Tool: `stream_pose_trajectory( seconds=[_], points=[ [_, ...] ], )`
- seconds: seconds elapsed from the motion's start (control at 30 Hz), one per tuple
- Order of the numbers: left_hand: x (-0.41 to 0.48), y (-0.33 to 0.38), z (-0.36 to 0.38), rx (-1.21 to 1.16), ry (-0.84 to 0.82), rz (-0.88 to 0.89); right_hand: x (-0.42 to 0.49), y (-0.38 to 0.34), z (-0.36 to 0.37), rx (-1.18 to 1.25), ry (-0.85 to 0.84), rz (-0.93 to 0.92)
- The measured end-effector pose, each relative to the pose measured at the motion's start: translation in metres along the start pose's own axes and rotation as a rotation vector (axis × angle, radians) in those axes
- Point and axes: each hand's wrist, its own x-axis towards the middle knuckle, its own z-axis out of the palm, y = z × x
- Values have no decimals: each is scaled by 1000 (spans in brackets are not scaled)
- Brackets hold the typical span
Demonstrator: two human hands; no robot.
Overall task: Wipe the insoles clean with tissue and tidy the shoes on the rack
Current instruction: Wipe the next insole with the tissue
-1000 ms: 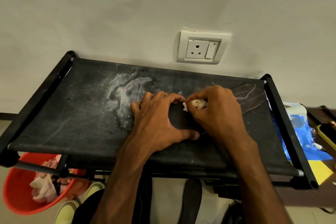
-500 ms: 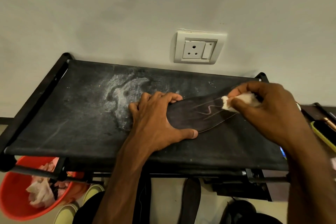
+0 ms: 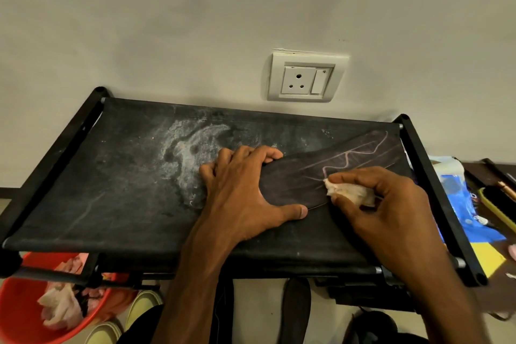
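Head view first: where does the insole (image 3: 321, 173) sit?

– Flat on the rack's black fabric top shelf (image 3: 111, 190), right of the middle, lying slantwise with its far end near the right rail.

– And how does it look?

– Dark, nearly the same tone as the fabric, with thin pale pink lines on it, one of them a zigzag. Its surface looks matte. Left of it the shelf carries a whitish dusty smear (image 3: 190, 148).

– What about the hands?

– The left hand (image 3: 243, 190) is spread palm down over the insole's near end. Its thumb lies straight along the near edge and its fingertips bend at the far edge, so it presses rather than clasps. The right hand (image 3: 385, 204) has its grip closed on a crumpled tissue (image 3: 349, 193), off-white and a little soiled, touching the middle of the insole.

– Anything else around?

– A red bucket (image 3: 16, 315) holding crumpled tissues (image 3: 58, 313) stands below the shelf at left, beside pale yellow shoes (image 3: 142, 307). A white wall socket (image 3: 307, 78) is above the rack.
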Motion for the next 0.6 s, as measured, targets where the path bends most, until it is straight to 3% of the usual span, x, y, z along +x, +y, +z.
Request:
stream_pose_trajectory(
  seconds=[0.23,0.47,0.6],
  points=[
    [0,0,1,-12,-8,0,3,7,1,-86,57,-23],
    [-1,1,0,-6,-11,-1,5,6,7,-25,150,-59],
    [0,0,0,-7,-12,-1,5,1,1,9,76,-81]
  ],
)
